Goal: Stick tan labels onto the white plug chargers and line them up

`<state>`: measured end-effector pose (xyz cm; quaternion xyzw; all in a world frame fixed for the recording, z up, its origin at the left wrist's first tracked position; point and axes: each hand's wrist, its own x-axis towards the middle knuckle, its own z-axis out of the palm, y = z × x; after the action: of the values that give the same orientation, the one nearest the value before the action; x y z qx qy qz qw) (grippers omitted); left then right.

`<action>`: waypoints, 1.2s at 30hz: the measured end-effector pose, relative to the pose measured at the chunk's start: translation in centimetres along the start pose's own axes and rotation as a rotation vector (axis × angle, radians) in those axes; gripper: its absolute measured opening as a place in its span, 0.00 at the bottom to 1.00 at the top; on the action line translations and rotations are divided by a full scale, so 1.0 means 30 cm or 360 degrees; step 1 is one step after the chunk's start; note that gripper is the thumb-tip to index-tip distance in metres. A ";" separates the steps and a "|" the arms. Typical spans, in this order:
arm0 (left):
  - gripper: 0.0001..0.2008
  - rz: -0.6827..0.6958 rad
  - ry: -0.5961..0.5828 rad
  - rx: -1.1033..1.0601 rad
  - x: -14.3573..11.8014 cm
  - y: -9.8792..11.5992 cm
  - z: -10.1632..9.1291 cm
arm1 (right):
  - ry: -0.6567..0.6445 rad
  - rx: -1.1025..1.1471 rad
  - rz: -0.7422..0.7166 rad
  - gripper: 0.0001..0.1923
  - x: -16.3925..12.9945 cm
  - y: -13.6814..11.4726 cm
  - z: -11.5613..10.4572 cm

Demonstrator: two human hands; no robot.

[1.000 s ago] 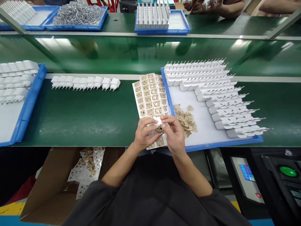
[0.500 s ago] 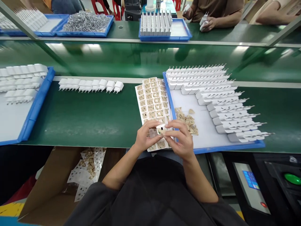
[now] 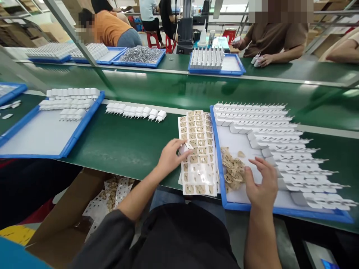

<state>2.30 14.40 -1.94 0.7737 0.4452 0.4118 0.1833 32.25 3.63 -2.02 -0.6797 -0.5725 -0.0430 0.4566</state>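
Note:
My left hand (image 3: pixel 169 157) grips a small white plug adapter (image 3: pixel 185 148) between thumb and fingers. It is over a stack of sticker sheets (image 3: pixel 199 158) with rows of tan labels, the lower part partly bare. My right hand (image 3: pixel 263 184) is open, fingers spread and holding nothing, over the blue-rimmed tray (image 3: pixel 220 164) on the right. Close to its thumb lies a heap of brown paper scraps (image 3: pixel 232 170). Slanting rows of white plug adapters (image 3: pixel 276 140), pins pointing right, fill the tray's right side.
A row of white adapters (image 3: pixel 136 111) lies on the green bench (image 3: pixel 126 149). A second blue tray (image 3: pixel 66 144) with adapters is at left. Below stands a cardboard box (image 3: pixel 64 209) of waste sheets. Across the divider, a person in brown (image 3: pixel 276 43) holds white pieces.
My hands have parted. The left keeps the adapter above the sheets, while the right has moved away to the right, over the tray, with fingers spread. The view has tilted up and turned left.

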 end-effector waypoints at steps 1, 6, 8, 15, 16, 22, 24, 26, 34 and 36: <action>0.20 0.0007 -0.0022 0.0172 0.051 -0.044 -0.016 | -0.0012 0.0021 -0.0026 0.14 0.001 -0.005 0.003; 0.21 -0.0141 -0.0088 0.0997 0.320 -0.257 -0.054 | -0.0146 0.0024 -0.0075 0.10 0.011 -0.014 0.008; 0.20 -0.0237 -0.0165 0.1155 0.387 -0.308 -0.050 | -0.0152 0.0005 -0.0087 0.09 0.010 -0.011 0.007; 0.20 -0.0282 -0.0072 0.1097 0.377 -0.305 -0.020 | -0.0123 -0.0074 -0.0246 0.08 0.004 -0.027 0.006; 0.20 -0.0196 -0.0123 0.1007 0.360 -0.280 -0.014 | -0.0148 -0.0071 -0.0282 0.08 0.008 -0.041 0.009; 0.18 0.0621 -0.0730 0.0369 0.258 -0.096 0.061 | -0.0643 -0.0066 -0.0504 0.09 0.044 -0.181 0.096; 0.18 0.0725 -0.0826 0.0307 0.233 -0.067 0.089 | -0.0792 -0.0256 -0.0517 0.12 0.047 -0.217 0.139; 0.18 0.0720 -0.0874 0.0284 0.214 -0.064 0.112 | -0.0886 -0.0418 -0.0498 0.14 0.043 -0.237 0.173; 0.20 0.0646 -0.0866 0.0181 0.185 -0.105 0.133 | -0.0916 -0.0524 -0.0464 0.13 0.026 -0.243 0.185; 0.20 0.0636 -0.0863 0.0179 0.183 -0.104 0.133 | -0.0923 -0.0541 -0.0498 0.13 0.030 -0.246 0.182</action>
<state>5.27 21.01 -3.73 0.9359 0.2418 0.1937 0.1678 23.97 7.41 -0.45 -0.6341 -0.7597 -0.0124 0.1439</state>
